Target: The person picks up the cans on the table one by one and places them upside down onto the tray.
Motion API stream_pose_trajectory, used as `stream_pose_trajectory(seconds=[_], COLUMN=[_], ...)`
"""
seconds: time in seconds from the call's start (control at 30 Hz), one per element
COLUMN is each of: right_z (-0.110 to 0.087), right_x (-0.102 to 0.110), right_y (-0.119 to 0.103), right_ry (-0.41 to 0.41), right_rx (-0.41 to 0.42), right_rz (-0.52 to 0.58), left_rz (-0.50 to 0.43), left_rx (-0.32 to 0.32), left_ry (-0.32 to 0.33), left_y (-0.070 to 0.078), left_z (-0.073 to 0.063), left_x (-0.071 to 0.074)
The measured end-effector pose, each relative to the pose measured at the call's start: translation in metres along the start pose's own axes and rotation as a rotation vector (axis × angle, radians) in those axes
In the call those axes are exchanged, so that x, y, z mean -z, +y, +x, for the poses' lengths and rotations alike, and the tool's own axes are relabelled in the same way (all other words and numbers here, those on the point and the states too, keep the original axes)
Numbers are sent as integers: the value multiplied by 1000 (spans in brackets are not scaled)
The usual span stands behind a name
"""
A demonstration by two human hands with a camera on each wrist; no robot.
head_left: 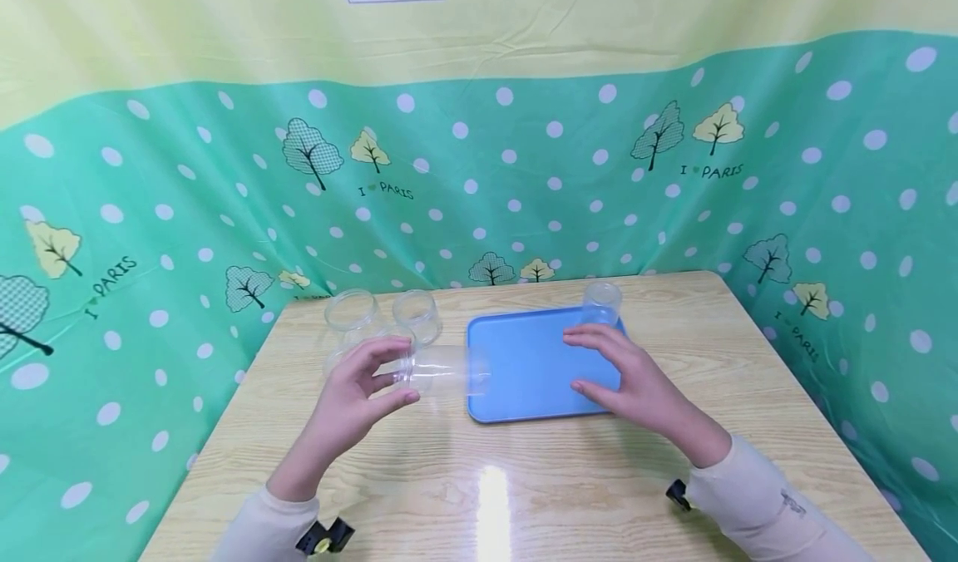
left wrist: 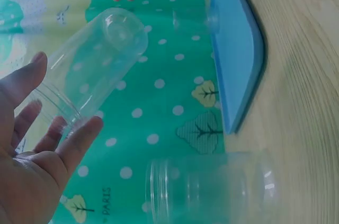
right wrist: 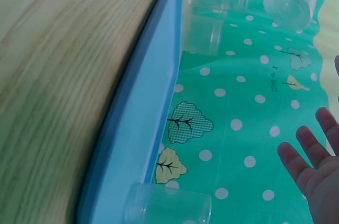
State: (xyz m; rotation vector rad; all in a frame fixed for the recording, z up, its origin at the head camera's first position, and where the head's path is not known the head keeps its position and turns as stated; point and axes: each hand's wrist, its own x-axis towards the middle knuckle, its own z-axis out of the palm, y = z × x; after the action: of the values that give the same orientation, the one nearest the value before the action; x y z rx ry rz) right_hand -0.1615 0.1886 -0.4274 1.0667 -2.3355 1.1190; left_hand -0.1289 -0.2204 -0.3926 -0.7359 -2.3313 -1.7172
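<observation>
My left hand (head_left: 358, 389) grips a clear plastic jar (head_left: 447, 371) by its threaded mouth. The jar lies sideways in the air, its base toward the right, over the left edge of a blue tray (head_left: 524, 362). In the left wrist view, the thumb and fingers curl about the neck of this transparent jar (left wrist: 98, 68). My right hand (head_left: 636, 379) hovers above the right side of the tray with fingers spread and nothing in them. Another clear jar (head_left: 603, 300) stands upright in the tray's back right corner, also visible in the right wrist view.
More clear jars, including one with a wide mouth (head_left: 352, 311) and one beside it (head_left: 417, 314), stand at the table's back left, partly behind my left hand. A patterned green curtain (head_left: 524, 179) hangs behind the wooden table (head_left: 404, 487).
</observation>
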Motion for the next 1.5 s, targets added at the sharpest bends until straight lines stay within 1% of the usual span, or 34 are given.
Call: stream_pose_trajectory(seconds=[0.27, 0.57, 0.73, 1.0, 1.2, 1.3, 1.5], right_z=[6, 10, 13, 15, 18, 19, 20], right_x=[3, 2, 0, -5, -9, -11, -13], right_y=[-7, -14, -18, -21, -23, -24, -25], right_ry=[4, 39, 29, 16, 37, 42, 51], right_rx=[-33, -3, -6, 33, 96, 111, 135], right_rz=[15, 83, 116, 142, 175, 181, 193], left_rz=[-101, -224, -285, -399, -434, -447, -470], left_rx=[-2, -24, -26, -7, -13, -27, -25], left_ry=[-17, -36, -44, -62, -68, -79, -83], left_y=[-2, -2, -3, -4, -4, -5, -4], left_z=[12, 20, 22, 24, 25, 26, 26], left_x=[-14, -30, -40, -52, -60, -62, -65])
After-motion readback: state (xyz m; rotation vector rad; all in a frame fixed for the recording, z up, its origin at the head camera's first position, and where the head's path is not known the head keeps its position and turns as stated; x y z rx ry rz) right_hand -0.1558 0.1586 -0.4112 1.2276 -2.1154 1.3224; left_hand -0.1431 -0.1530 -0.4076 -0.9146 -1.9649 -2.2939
